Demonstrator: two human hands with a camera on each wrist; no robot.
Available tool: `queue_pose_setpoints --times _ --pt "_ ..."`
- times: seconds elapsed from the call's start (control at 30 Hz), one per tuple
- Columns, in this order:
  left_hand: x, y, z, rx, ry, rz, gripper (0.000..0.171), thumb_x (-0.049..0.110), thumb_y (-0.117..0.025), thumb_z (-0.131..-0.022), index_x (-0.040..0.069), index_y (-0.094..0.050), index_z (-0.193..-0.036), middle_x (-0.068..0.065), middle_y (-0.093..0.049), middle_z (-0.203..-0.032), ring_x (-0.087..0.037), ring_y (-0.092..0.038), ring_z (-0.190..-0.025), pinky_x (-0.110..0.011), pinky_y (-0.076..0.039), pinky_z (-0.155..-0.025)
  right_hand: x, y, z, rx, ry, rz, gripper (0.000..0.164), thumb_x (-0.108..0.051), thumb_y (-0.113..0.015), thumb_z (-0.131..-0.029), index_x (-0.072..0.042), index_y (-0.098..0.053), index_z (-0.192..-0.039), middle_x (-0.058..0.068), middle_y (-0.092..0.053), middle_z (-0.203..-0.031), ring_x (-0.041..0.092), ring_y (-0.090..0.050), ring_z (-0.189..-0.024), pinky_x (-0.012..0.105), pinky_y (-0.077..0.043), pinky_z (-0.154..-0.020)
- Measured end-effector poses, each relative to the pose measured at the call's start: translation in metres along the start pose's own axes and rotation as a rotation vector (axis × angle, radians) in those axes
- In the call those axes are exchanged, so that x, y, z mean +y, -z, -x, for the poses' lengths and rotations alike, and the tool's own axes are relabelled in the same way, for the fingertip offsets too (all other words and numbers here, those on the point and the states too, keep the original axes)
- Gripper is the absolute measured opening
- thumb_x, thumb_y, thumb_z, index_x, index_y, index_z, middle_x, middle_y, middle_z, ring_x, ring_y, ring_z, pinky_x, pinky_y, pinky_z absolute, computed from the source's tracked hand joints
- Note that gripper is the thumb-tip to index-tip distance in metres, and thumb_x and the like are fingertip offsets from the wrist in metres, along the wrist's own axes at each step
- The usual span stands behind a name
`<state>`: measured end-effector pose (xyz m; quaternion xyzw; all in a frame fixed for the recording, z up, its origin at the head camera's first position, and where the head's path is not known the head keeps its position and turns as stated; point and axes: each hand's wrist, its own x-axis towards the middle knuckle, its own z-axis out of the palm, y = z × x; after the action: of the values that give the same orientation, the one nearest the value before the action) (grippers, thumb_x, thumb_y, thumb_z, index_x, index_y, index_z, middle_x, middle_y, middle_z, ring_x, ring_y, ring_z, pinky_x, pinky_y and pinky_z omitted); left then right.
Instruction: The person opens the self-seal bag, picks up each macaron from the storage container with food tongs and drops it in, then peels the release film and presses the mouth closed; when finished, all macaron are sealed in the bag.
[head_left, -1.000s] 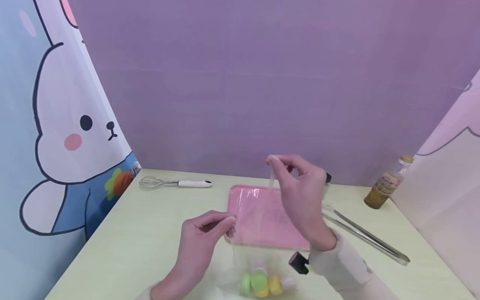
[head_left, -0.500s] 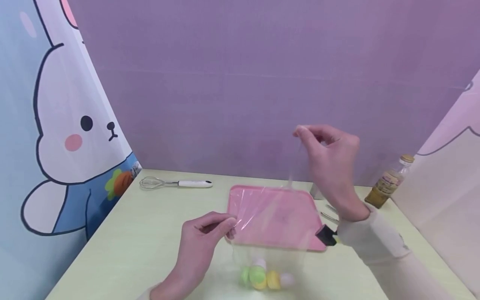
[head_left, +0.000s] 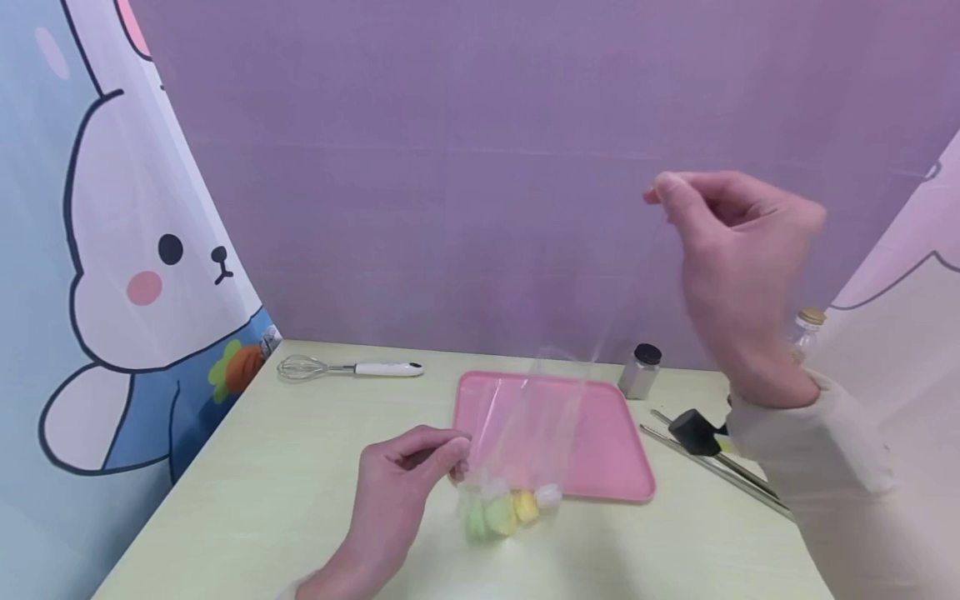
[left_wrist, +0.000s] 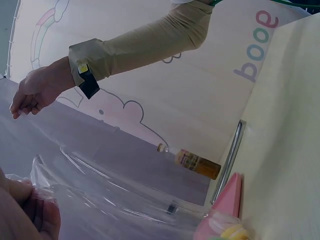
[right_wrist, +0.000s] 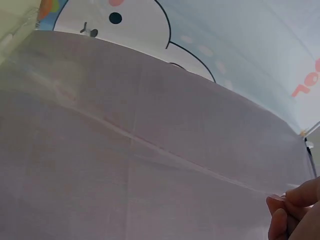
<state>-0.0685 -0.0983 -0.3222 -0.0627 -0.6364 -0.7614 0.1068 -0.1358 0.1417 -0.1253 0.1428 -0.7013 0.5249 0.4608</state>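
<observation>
A clear plastic bag (head_left: 536,425) hangs in front of the pink tray (head_left: 615,450), with several green, yellow and whitish round pieces (head_left: 497,512) gathered at its bottom. My left hand (head_left: 408,475) pinches the bag at its left edge, thumb against fingers. Raised high at the right, my right hand (head_left: 750,258) pinches the end of a thin clear strip (right_wrist: 170,156), which runs taut down to the bag's top. In the left wrist view the crumpled film (left_wrist: 47,187) shows at the left fingertips.
A whisk (head_left: 352,368) lies at the back left. Behind the tray's right corner stands a black-capped jar (head_left: 640,375). Metal tongs (head_left: 738,479) lie right of the tray, partly behind the right sleeve. A corked bottle (left_wrist: 197,164) stands at the far right.
My right hand has moved up and right, drawing out the strip. The bag with its pieces has risen and swung slightly left. My left hand has stayed almost still.
</observation>
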Motion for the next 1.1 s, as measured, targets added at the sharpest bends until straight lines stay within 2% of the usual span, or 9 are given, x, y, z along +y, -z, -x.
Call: queue_pose_setpoints --times 0.17,0.27,0.4,0.47,0.63,0.73,0.9,0.97,1.1 --pt "-0.001 0.000 -0.001 -0.003 -0.017 0.009 0.015 0.008 -0.079 -0.087 -0.005 -0.077 -0.094 -0.012 -0.069 -0.075 -0.018 -0.065 -0.066 -0.033 -0.060 -0.076 -0.005 0.004 -0.006 0.098 0.052 -0.137 0.013 -0.008 -0.076 -0.089 0.005 -0.079 -0.086 0.012 -0.075 -0.080 0.012 -0.046 -0.051 0.022 -0.039 -0.060" --pt "-0.002 0.001 -0.001 -0.002 -0.023 0.007 0.015 0.008 -0.079 -0.087 -0.005 -0.077 -0.094 -0.012 -0.070 -0.075 -0.018 -0.065 -0.066 -0.033 -0.060 -0.076 -0.005 0.006 -0.006 0.122 0.074 -0.173 0.015 -0.007 -0.077 -0.088 0.007 -0.078 -0.085 0.015 -0.074 -0.080 0.011 -0.044 -0.048 0.021 -0.038 -0.059" --pt "-0.003 0.002 -0.001 0.005 -0.026 -0.007 0.015 0.009 -0.079 -0.087 -0.004 -0.077 -0.094 -0.012 -0.070 -0.077 -0.018 -0.066 -0.067 -0.033 -0.060 -0.076 0.003 0.007 0.001 0.089 0.063 -0.083 0.012 -0.008 -0.077 -0.089 0.004 -0.079 -0.088 0.009 -0.075 -0.080 0.010 -0.037 -0.048 0.019 -0.031 -0.053" --pt "-0.003 0.003 -0.001 0.006 -0.027 -0.012 0.016 0.010 -0.079 -0.087 -0.004 -0.077 -0.095 -0.012 -0.070 -0.077 -0.018 -0.066 -0.067 -0.033 -0.060 -0.076 0.014 0.007 0.008 0.044 0.056 -0.021 0.011 -0.008 -0.077 -0.090 0.002 -0.080 -0.091 0.006 -0.076 -0.082 0.010 -0.039 -0.050 0.018 -0.033 -0.053" --pt "-0.004 0.004 -0.002 -0.001 -0.026 -0.011 0.016 0.011 -0.079 -0.087 -0.003 -0.077 -0.095 -0.012 -0.070 -0.077 -0.018 -0.066 -0.067 -0.033 -0.060 -0.077 0.070 0.016 0.037 -0.105 0.028 0.150 0.015 -0.018 -0.078 -0.091 -0.006 -0.081 -0.098 0.004 -0.077 -0.089 0.011 -0.049 -0.052 0.016 -0.041 -0.050" --pt "-0.004 0.003 -0.003 -0.008 -0.028 -0.009 0.016 0.012 -0.080 -0.087 -0.002 -0.078 -0.095 -0.012 -0.070 -0.077 -0.019 -0.066 -0.067 -0.033 -0.059 -0.077 0.111 0.027 0.062 -0.188 -0.042 0.254 0.020 -0.026 -0.077 -0.092 -0.009 -0.080 -0.100 0.008 -0.077 -0.089 0.010 -0.057 -0.054 0.015 -0.045 -0.049" --pt "-0.005 0.003 -0.004 -0.018 -0.039 -0.012 0.016 0.012 -0.079 -0.088 -0.002 -0.077 -0.095 -0.011 -0.069 -0.076 -0.019 -0.065 -0.066 -0.033 -0.059 -0.075 0.171 0.051 0.105 -0.309 -0.164 0.441 0.024 -0.027 -0.075 -0.095 -0.006 -0.080 -0.101 0.010 -0.076 -0.085 0.006 -0.063 -0.062 0.015 -0.046 -0.052" --pt "-0.006 0.002 -0.004 -0.024 -0.043 -0.010 0.015 0.011 -0.079 -0.088 -0.002 -0.077 -0.095 -0.011 -0.069 -0.076 -0.019 -0.065 -0.066 -0.033 -0.059 -0.075 0.190 0.064 0.119 -0.364 -0.202 0.510 0.023 -0.026 -0.073 -0.096 -0.005 -0.080 -0.102 0.009 -0.075 -0.082 0.007 -0.064 -0.063 0.018 -0.046 -0.050" --pt "-0.006 0.003 -0.004 -0.027 -0.045 -0.008 0.014 0.010 -0.079 -0.088 -0.002 -0.077 -0.095 -0.012 -0.070 -0.076 -0.019 -0.066 -0.067 -0.033 -0.059 -0.076 0.216 0.088 0.136 -0.527 -0.325 0.603 0.023 -0.021 -0.069 -0.098 -0.001 -0.079 -0.101 0.006 -0.073 -0.076 0.015 -0.064 -0.063 0.026 -0.046 -0.048"
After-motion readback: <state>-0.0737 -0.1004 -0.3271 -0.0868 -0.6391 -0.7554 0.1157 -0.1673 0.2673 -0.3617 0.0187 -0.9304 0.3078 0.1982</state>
